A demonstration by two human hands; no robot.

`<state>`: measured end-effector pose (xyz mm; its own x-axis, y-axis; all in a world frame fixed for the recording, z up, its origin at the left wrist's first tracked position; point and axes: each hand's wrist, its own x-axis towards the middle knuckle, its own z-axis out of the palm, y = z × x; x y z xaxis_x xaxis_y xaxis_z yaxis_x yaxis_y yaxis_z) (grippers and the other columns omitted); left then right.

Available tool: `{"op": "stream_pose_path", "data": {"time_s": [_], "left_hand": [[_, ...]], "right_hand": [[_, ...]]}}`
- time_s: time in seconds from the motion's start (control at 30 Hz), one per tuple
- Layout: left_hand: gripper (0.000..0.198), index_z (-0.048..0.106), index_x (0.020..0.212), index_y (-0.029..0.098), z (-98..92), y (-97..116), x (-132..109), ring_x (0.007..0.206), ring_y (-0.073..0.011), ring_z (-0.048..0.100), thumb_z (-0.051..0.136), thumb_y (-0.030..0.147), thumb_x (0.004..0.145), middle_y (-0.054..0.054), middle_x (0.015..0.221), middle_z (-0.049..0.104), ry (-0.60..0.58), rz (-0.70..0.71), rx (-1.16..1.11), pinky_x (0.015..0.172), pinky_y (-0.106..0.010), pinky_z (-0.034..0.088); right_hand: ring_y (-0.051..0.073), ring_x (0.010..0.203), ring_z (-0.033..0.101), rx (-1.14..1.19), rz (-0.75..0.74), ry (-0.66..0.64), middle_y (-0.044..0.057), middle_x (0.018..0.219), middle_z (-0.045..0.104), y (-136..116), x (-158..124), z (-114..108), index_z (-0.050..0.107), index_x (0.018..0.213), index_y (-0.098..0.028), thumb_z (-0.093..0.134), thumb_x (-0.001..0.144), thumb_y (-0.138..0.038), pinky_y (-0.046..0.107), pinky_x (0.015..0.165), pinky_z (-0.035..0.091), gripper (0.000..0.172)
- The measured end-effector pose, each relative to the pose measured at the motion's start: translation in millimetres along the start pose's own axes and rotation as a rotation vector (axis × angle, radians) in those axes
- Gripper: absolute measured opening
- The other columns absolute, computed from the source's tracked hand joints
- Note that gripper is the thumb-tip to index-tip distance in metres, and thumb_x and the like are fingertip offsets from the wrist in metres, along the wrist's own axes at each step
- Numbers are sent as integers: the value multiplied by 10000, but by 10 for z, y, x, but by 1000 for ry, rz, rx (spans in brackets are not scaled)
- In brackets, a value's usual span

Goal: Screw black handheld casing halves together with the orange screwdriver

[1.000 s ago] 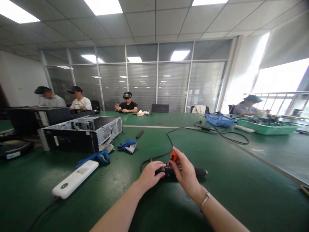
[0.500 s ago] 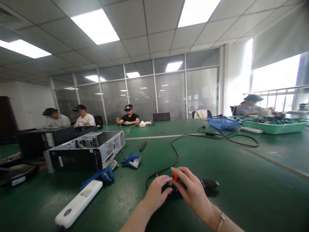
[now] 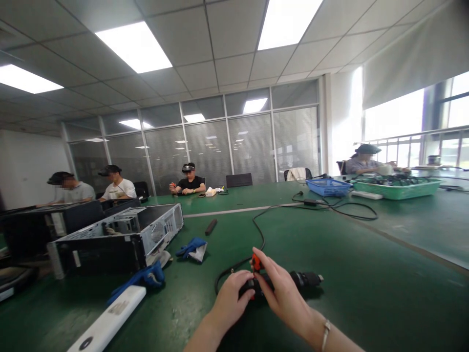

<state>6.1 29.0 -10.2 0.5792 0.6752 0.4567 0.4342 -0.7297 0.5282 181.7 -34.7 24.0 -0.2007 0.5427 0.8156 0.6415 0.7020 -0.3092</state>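
A black corded power tool [image 3: 303, 279] lies across the green table in front of me, its metal tip pointing right and some red showing near my fingers. My left hand [image 3: 234, 296] is closed around its cord end, thumb and fingers holding it. Pinched in my right hand [image 3: 280, 286] is a small orange-handled tool [image 3: 257, 262], like a stubby screwdriver. It stands upright over the black body, beside my left fingertips. My fingers hide its lower end and the middle of the power tool. The black cord [image 3: 261, 230] loops away behind my left hand.
An opened computer case [image 3: 106, 256] stands at left, with blue-and-grey gloves [image 3: 192, 248] and a white power strip [image 3: 110, 318] nearby. A dark bar [image 3: 211, 227] lies farther back. Blue [image 3: 329, 187] and green baskets [image 3: 399, 189] are at far right. Several people sit around the table.
The view has swung slightly right, shifting everything left. The orange handle now stands higher and shows more between my right fingers. My left hand keeps its hold on the power tool.
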Motion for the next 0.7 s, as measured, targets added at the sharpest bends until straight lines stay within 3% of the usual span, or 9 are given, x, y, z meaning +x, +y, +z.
{"op": "stream_pose_path", "data": {"time_s": [0.17,0.33,0.4,0.53,0.6,0.7], "left_hand": [[313,633,1115,224,5,-16,-16,1119,-244,555,596,159,812,-61,1222,618,12,17,1,1024,-389,402],[300,631,1128,222,-45,68,-16,1095,-252,561,577,187,835,-70,1191,628,-8,18,-3,1004,-391,417],[301,630,1133,222,-54,84,-11,1091,-251,561,568,190,841,-72,1190,627,-15,26,-11,1000,-384,420],[341,621,1151,229,-38,55,-10,1120,-241,548,585,160,819,-62,1223,613,-16,16,-11,1027,-370,395],[345,625,1137,233,-28,34,-14,1128,-237,544,595,145,805,-54,1233,609,-18,6,-4,1034,-365,386],[344,623,1133,236,-22,22,-20,1112,-234,550,592,141,804,-52,1218,616,-17,12,-8,1018,-358,399]], "right_hand": [[211,932,623,-82,-41,13,86,1089,608,-4,-9,-1,378,1375,-274,460,922,-192,346,802,551,467],[200,1021,612,-62,-41,31,103,1161,598,-3,-32,14,278,1435,-231,417,919,-151,327,872,537,540],[217,1051,600,-82,-67,68,117,1203,571,10,-44,25,313,1413,-228,457,904,-169,356,893,529,532],[207,927,630,-99,-61,122,98,1075,603,49,-52,33,418,1333,-246,508,910,-220,339,776,563,433],[195,910,638,-83,-48,119,89,1045,621,51,-56,31,389,1361,-243,468,927,-202,321,769,567,443],[204,1017,623,-71,-45,102,113,1151,610,35,-76,39,282,1431,-216,429,928,-171,346,870,548,526]]}}
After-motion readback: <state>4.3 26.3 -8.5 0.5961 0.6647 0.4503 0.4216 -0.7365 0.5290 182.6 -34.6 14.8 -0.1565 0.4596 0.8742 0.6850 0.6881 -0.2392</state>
